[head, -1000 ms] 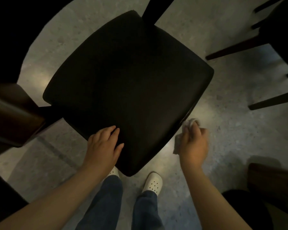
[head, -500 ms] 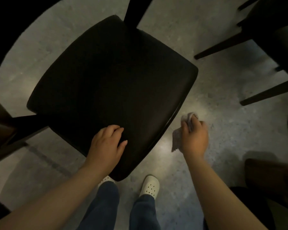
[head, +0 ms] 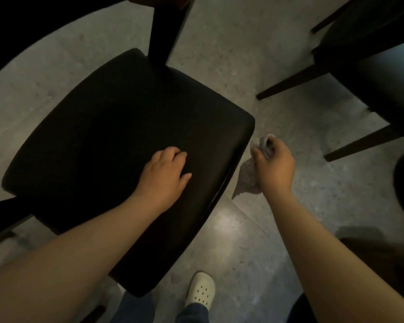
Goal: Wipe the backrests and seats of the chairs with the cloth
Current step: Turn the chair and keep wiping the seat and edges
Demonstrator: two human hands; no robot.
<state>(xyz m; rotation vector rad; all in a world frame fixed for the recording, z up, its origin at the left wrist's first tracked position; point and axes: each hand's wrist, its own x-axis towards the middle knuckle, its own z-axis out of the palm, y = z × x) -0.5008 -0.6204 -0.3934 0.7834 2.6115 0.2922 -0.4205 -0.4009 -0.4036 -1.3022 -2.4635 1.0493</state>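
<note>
A dark padded chair seat (head: 107,145) fills the middle of the head view, seen from above. My left hand (head: 166,176) rests on the seat near its right front side, fingers loosely bent, holding nothing. My right hand (head: 274,169) hovers just off the seat's right edge, over the floor, and grips a crumpled grey cloth (head: 248,180) that hangs down from the fist. The cloth does not touch the seat. A dark chair leg or post (head: 167,31) rises at the seat's far corner.
Another dark chair (head: 371,66) with slanted legs stands at the upper right. More dark furniture edges show at the left (head: 0,213) and lower right (head: 383,264). Grey speckled floor (head: 254,66) surrounds the seat. My white shoe (head: 201,291) is below the seat's front corner.
My left hand has slid further onto the seat, away from its front corner. The right hand stays beside the seat's edge with the cloth. The view has shifted over the seat.
</note>
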